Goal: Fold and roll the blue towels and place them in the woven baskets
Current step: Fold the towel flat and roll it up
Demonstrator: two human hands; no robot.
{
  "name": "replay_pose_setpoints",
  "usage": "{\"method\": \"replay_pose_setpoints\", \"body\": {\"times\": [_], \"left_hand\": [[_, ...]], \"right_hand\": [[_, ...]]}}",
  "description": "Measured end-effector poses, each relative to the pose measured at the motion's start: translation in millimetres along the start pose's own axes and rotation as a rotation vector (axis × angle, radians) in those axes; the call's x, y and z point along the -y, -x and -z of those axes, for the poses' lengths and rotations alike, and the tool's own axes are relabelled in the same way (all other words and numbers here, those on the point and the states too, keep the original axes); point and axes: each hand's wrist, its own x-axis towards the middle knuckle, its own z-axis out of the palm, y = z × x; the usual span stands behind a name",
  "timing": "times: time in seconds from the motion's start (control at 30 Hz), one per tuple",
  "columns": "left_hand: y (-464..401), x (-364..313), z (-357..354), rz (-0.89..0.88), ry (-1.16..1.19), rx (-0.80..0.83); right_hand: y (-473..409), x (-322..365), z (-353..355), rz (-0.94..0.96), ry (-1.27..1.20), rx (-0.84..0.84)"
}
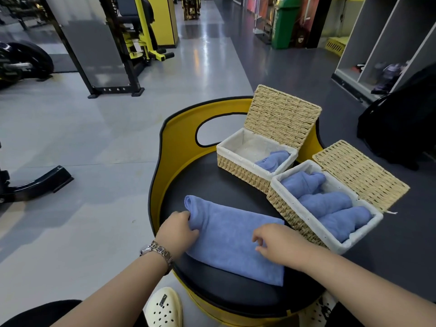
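A folded blue towel (pixel 232 239) lies flat on the black seat of a yellow chair (pixel 226 182). Its left end is curled over into the start of a roll. My left hand (pixel 178 228) grips that curled end. My right hand (pixel 276 244) rests on the towel's right part with fingers loosely bent, pinching nothing that I can see. Two woven baskets stand open at the right. The far basket (pixel 238 165) holds one rolled blue towel (pixel 272 160). The near basket (pixel 286 212) holds three rolled blue towels (pixel 326 204).
Both basket lids (pixel 282 114) stand tipped back. The chair's yellow backrest has an oval cut-out (pixel 219 132). A black backpack (pixel 398 119) sits on the floor at the right. Gym machines (pixel 132 43) stand to the left and behind. My white clog (pixel 164 308) is below the seat.
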Motion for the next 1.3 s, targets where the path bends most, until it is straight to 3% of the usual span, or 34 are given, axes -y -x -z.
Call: {"method": "replay_pose_setpoints", "body": {"times": [0.13,0.27,0.43,0.63,0.67,0.77,0.8,0.93,1.03,1.17,1.23,1.3], "left_hand": [[29,-44,-4,-0.205,0.054,-0.077],[53,-85,-26,-0.525,0.076,-0.044],[61,-101,-55,-0.81,-0.016,0.154],[32,-85,-54,-0.669,-0.089,0.073],[29,-78,-55,-0.659,-0.164,0.087],[26,-63,-62,-0.687,-0.351,0.135],[26,-61,-63,-0.688,-0.379,0.152],[24,-57,-64,-0.702,-0.395,0.157],[25,-58,-65,-0.683,-0.374,0.182],[18,-51,-57,-0.715,-0.42,0.16],[10,-46,-48,-0.753,-0.442,0.124],[4,-42,-39,-0.693,-0.37,0.063]], "right_hand": [[-7,-1,4,-0.079,-0.466,-0.028],[-12,1,13,-0.34,-0.922,-0.136],[-10,-23,8,-0.401,-0.564,-0.248],[-3,-42,3,-0.538,-0.491,-0.119],[-2,-44,1,-0.54,-0.361,-0.143],[-6,-51,-13,-0.483,0.326,-0.197],[-9,-49,-17,-0.395,0.379,-0.235],[-11,-38,-18,-0.084,0.278,-0.206],[-9,-37,-21,-0.147,0.308,-0.036],[-10,-28,-11,-0.181,0.282,0.026],[-11,-23,-4,-0.198,0.199,0.008],[-12,-22,0,-0.22,0.098,-0.119]]}}
